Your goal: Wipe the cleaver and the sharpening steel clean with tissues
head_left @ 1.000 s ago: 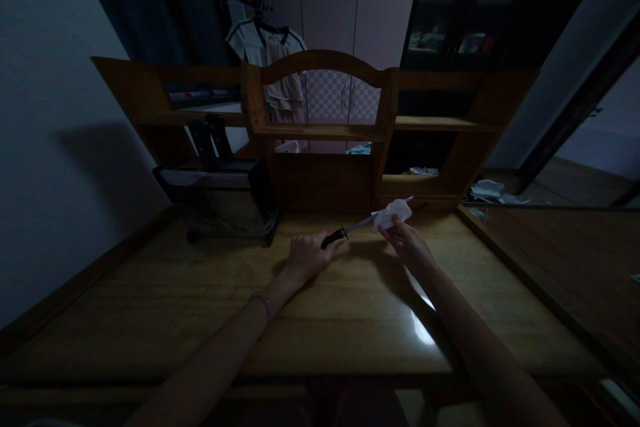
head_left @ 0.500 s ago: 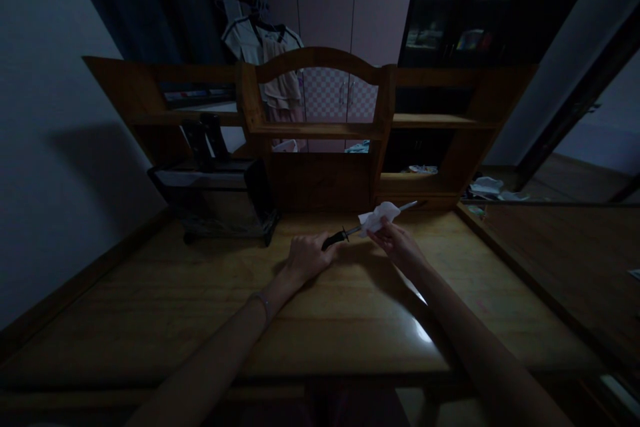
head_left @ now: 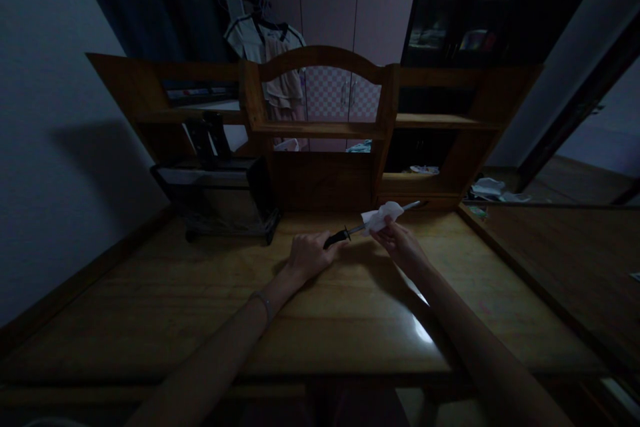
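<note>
The slim tool (head_left: 357, 229) runs between the two hands, slanting up and away from the left hand (head_left: 309, 255) toward the right, its tip showing just beyond the right hand's fingers. The left hand is curled firmly around its black handle (head_left: 336, 239). The right hand (head_left: 403, 244) pinches a crumpled white sheet (head_left: 382, 216), which wraps the middle of the shaft; whether this is paper or cloth cannot be told.

The tool looks stiff and fairly light, with most of its weight probably toward the handle. The handle, behind its small crosswise guard, seems the sound place to take hold; the bare shaft looks smooth and may be slippery. The sheet should be limp and nearly weightless, easily creased and perhaps easily torn, so a loose pinch suits it.

The shaft is narrow, straight and grey, probably metal; the handle is dark and gently curved. Under both hands lies a varnished wooden desk (head_left: 320, 347), glossy enough to throw back a bright glare beside the right forearm. A thin bracelet (head_left: 263, 305) rings the left wrist. Beyond the left hand, to its left, a boxy dark rack (head_left: 220, 207) holds upright black handles. Farther beyond both hands rises a wooden shelf unit (head_left: 320, 130) with an arched top.
</note>
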The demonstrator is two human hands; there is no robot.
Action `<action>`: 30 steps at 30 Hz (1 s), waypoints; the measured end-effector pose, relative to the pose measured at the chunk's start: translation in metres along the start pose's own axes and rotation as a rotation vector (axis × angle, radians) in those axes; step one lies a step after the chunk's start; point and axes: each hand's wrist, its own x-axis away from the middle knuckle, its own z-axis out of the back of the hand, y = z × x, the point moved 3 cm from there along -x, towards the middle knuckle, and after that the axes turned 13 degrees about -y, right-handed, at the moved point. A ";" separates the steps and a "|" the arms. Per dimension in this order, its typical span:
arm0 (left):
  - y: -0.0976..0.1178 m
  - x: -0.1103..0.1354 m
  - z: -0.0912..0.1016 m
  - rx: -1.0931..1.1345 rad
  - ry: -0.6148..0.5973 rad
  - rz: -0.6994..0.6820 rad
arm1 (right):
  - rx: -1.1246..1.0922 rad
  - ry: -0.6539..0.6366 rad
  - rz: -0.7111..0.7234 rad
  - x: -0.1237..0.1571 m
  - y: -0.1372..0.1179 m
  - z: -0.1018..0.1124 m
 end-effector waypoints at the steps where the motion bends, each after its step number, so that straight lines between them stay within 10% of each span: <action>1: 0.000 0.000 0.000 0.001 0.001 -0.002 | 0.002 -0.002 0.007 0.000 -0.001 -0.001; 30: -0.001 0.000 0.000 -0.004 -0.031 0.017 | -0.050 0.092 0.069 0.000 -0.008 0.009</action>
